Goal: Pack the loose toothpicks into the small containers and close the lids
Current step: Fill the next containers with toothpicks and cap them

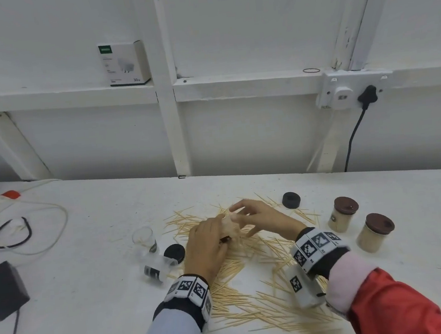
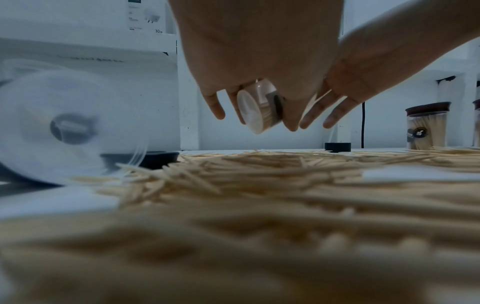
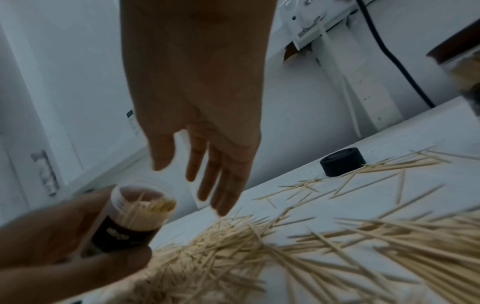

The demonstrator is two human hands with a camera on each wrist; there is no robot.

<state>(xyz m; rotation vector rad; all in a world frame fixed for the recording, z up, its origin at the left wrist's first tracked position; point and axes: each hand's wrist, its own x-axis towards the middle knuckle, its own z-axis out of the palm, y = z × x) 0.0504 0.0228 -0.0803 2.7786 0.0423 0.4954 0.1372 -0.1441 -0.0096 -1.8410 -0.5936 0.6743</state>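
My left hand [image 1: 208, 244] grips a small clear container [image 3: 135, 218] partly filled with toothpicks, tilted above the pile; the left wrist view shows its base [image 2: 255, 111]. My right hand [image 1: 253, 213] hovers just beyond the container's mouth with straight fingers [image 3: 221, 185] and holds nothing. Loose toothpicks [image 1: 255, 292] lie scattered over the white table [image 1: 92, 300]. Two filled containers with brown lids [image 1: 343, 213] [image 1: 376, 235] stand at the right. One empty clear container [image 1: 145, 238] stands at the left, another [image 1: 159, 269] lies on its side. Two black lids [image 1: 291, 200] [image 1: 174, 253] rest on the table.
A black power adapter [image 1: 2, 290] and cables [image 1: 31, 228] lie at the left of the table. A white box [image 1: 124, 64] stands on the wall ledge. A wall socket with a black plug [image 1: 366, 96] is at the back right.
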